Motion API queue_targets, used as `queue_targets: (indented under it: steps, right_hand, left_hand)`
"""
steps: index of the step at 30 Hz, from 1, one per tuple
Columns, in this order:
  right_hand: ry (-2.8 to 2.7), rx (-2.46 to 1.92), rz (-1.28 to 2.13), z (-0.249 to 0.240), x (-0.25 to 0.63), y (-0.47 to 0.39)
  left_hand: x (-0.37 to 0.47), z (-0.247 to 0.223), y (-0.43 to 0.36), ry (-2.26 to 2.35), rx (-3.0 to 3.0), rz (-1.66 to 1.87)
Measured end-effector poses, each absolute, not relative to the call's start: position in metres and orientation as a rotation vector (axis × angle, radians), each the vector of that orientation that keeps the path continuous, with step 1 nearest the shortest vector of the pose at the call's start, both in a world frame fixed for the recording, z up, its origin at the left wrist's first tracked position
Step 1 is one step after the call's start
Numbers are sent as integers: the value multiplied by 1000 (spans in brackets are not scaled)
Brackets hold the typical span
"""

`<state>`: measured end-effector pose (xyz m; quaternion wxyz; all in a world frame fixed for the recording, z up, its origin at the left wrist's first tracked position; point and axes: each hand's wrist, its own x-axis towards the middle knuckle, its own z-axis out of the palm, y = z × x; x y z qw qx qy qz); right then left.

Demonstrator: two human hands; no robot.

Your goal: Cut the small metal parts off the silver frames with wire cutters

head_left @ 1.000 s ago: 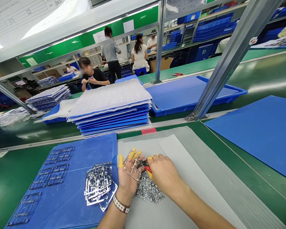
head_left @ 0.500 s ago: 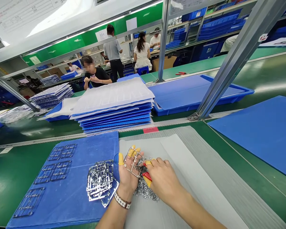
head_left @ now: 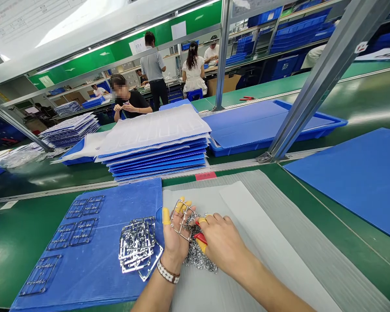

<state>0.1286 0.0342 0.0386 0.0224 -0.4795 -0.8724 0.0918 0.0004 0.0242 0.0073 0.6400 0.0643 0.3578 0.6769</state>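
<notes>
My left hand [head_left: 176, 240], with yellow finger cots on several fingers, is palm up and holds a chrome sprue frame [head_left: 181, 223] tilted across the fingers. My right hand [head_left: 225, 242], also with finger cots, is closed round red-handled nippers [head_left: 200, 238]. Their jaws are hidden near the frame's right side. Below the hands lies a heap of small shiny chrome parts [head_left: 201, 258] on a pale foam sheet [head_left: 247, 264]. To the left, a pile of chrome frames [head_left: 137, 245] rests on a blue plastic sheet [head_left: 94, 277].
Several dark-looking sprue frames [head_left: 40, 275] lie in rows at the sheet's left. Behind the bench stands a stack of blue sheets [head_left: 159, 162] beside a blue tray [head_left: 247, 149]. A metal post [head_left: 315, 82] slants up at right. A co-worker [head_left: 131, 104] sits opposite.
The view has shifted very slightly. Both hands keep nearly the same place and hold on the frame and the nippers.
</notes>
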Motion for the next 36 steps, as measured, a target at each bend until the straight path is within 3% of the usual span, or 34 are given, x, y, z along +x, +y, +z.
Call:
queue_targets:
  steps: [9,15,29,36]
  right_hand:
    - [-2720,-1516,222,39,133,35]
    - [-2447,-1524,297,42,172,38]
    - [-2156,-1509,783,1,193,41]
    - [-2563,-1356,411,-12,179,5]
  left_hand:
    - [-1,3,23,844,217,1541]
    - [9,4,18,894,545,1545]
    - [8,-4,20,1099,802,1427]
    - [9,0,19,1062,704,1495]
